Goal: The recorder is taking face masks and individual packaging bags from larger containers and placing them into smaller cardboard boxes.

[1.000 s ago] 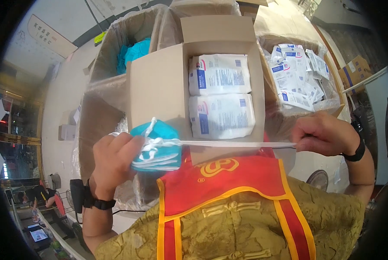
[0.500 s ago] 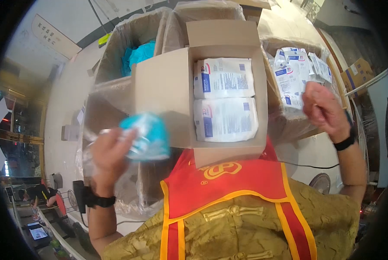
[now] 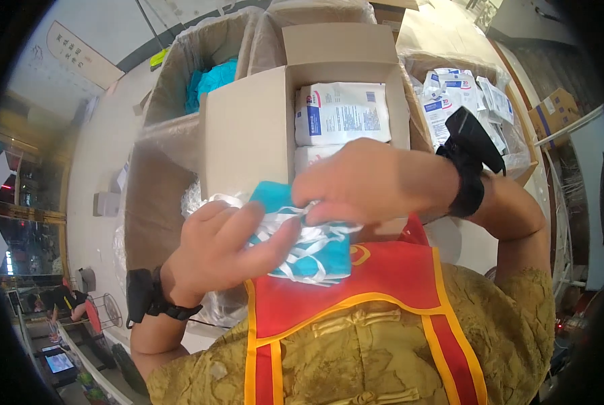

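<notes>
In front of my red apron, both hands hold a stack of teal face masks [image 3: 332, 260] with tangled white ear loops. My left hand [image 3: 224, 246] grips the stack's left side, thumb across the loops. From the right, my right hand [image 3: 362, 179] is closed, its fingertips pinching among the loops at the top of the stack. Just behind stands an open cardboard box [image 3: 244, 128] with white printed packets [image 3: 346, 111] in it. My right hand and forearm cover part of the nearer packet.
Behind to the left, a plastic-lined carton [image 3: 170, 88] has more teal masks [image 3: 214, 77] inside. On the right, another lined carton [image 3: 518, 152] contains several loose white packets [image 3: 450, 101]. A lined carton [image 3: 157, 182] is beside my left forearm. A small taped box [image 3: 555, 115] is farther right.
My right hand has come in from the right-hand carton to the mask stack. My left hand has brought the masks rightward and nearer to my chest, and the white loops now show.
</notes>
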Action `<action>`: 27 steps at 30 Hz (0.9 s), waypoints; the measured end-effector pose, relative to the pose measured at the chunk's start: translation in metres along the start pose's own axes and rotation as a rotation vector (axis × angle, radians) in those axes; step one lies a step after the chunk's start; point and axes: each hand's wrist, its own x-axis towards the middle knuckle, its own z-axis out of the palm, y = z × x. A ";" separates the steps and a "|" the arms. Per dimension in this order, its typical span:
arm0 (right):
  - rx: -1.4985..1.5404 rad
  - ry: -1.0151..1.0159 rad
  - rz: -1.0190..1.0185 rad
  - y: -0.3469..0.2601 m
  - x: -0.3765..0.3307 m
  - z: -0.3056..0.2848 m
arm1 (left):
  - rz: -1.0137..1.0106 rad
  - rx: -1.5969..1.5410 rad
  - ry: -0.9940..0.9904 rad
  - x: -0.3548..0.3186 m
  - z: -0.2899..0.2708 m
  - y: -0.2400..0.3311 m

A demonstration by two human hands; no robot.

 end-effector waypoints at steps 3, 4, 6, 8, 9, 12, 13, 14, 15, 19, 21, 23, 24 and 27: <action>-0.050 -0.035 -0.030 -0.005 -0.010 -0.001 | -0.008 -0.052 -0.017 -0.004 0.003 -0.002; 0.007 0.062 -0.072 -0.006 -0.016 -0.001 | -0.088 -0.067 -0.038 -0.008 0.002 -0.002; 0.014 -0.049 0.063 -0.017 -0.029 -0.019 | -0.225 -0.098 -0.062 -0.012 -0.003 -0.005; 0.055 -0.061 0.151 -0.018 -0.053 -0.024 | -0.225 -0.090 -0.065 -0.019 -0.005 -0.010; 0.055 -0.062 0.153 -0.021 -0.065 -0.026 | -0.220 -0.082 -0.068 -0.023 -0.006 -0.013; 0.255 0.057 0.413 -0.027 -0.107 -0.038 | -0.366 0.043 -0.156 -0.067 -0.003 -0.032; 0.242 0.178 0.499 -0.023 -0.128 -0.044 | -0.509 0.159 -0.215 -0.079 -0.001 -0.038; 0.404 0.343 0.644 -0.020 -0.148 -0.055 | -0.501 0.163 -0.217 -0.078 -0.001 -0.041; 0.573 0.503 0.796 -0.022 -0.160 -0.063 | -0.484 0.141 -0.124 -0.078 -0.001 -0.036; 1.032 0.659 0.615 -0.009 -0.141 -0.052 | -0.263 0.074 -0.069 -0.042 0.008 -0.024; 1.083 0.673 0.483 -0.006 -0.107 -0.035 | -0.195 0.024 -0.048 -0.025 0.013 -0.018; 1.166 0.460 0.332 0.006 -0.087 -0.031 | -0.128 -0.027 -0.036 -0.017 0.012 -0.008; 1.116 0.397 0.373 0.002 -0.073 -0.031 | -0.084 -0.036 -0.039 -0.014 0.010 -0.006; 0.918 0.199 0.349 -0.006 -0.033 -0.032 | -0.030 -0.021 -0.026 -0.003 0.008 0.000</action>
